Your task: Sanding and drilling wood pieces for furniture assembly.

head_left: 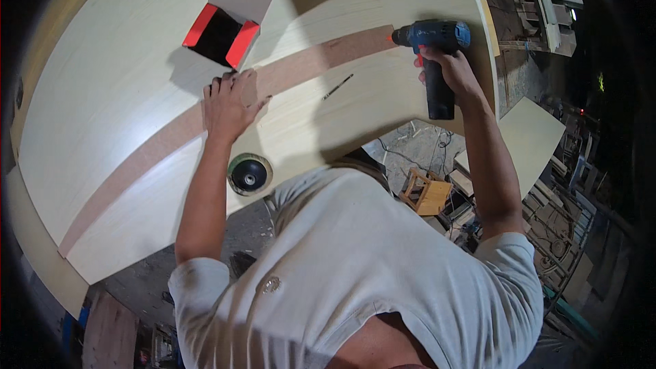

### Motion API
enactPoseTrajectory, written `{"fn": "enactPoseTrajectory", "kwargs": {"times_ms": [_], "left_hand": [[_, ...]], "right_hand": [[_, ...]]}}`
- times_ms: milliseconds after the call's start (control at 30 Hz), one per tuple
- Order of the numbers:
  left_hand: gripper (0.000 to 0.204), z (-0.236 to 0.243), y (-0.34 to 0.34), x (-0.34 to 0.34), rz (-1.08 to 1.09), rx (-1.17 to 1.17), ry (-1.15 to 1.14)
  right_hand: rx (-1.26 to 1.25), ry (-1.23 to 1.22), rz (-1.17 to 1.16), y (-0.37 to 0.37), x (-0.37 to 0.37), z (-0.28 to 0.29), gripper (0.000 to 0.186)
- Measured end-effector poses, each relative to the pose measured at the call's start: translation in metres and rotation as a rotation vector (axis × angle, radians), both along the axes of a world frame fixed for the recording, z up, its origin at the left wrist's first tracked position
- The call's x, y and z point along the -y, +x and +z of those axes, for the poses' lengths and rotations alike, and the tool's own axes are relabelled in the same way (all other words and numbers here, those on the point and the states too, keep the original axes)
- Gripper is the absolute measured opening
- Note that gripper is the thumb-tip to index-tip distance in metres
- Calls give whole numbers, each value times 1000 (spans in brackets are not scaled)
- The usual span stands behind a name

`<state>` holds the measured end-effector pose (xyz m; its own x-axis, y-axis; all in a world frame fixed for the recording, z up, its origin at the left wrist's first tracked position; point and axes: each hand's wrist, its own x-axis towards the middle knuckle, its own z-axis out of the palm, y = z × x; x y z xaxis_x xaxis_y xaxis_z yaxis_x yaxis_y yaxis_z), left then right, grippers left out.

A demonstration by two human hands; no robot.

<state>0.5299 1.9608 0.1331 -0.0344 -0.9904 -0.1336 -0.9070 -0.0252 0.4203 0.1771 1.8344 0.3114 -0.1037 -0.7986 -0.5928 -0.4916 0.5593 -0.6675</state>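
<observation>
My right hand (447, 72) is wrapped round the grip of a blue and black cordless drill (441, 35). The drill points left, its red-tipped front over the right end of a long, thin brown board strip (294, 72). Fingers spread, my left hand (231, 106) lies flat on the middle of that strip. The strip runs across a pale plywood sheet (123, 61), curving toward the lower left in this view. A slim dark pencil-like stick (337, 87) rests on the sheet between my hands.
An open red and white box (225, 31) with a dark inside stands beyond my left hand. A round black disc with a greenish rim (249, 173) sits near the sheet's front edge. Below on the floor are a wooden stool (427, 193), cables and stacked offcuts.
</observation>
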Motion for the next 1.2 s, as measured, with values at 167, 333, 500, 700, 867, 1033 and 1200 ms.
{"fn": "enactPoseTrajectory", "kwargs": {"times_ms": [167,333,500,700,867,1033,1200], "left_hand": [[66,-17,3,1,-32,34,-147],[68,-20,6,2,-38,64,-140],[70,-21,6,4,-26,56,-113],[71,-21,4,3,-16,73,-94],[70,-16,3,2,-12,89,-45],[70,-23,3,3,-18,72,-137],[70,-22,0,2,-9,98,-165]], "right_hand": [[-24,57,-35,-1,5,-4,27],[-62,68,-50,3,7,-7,28],[-95,75,-46,1,8,-9,29],[-94,87,-40,-4,10,-10,30],[-125,102,57,-9,12,-12,33],[-175,115,123,-12,15,-12,36],[-180,114,206,-10,17,-7,37]]}}
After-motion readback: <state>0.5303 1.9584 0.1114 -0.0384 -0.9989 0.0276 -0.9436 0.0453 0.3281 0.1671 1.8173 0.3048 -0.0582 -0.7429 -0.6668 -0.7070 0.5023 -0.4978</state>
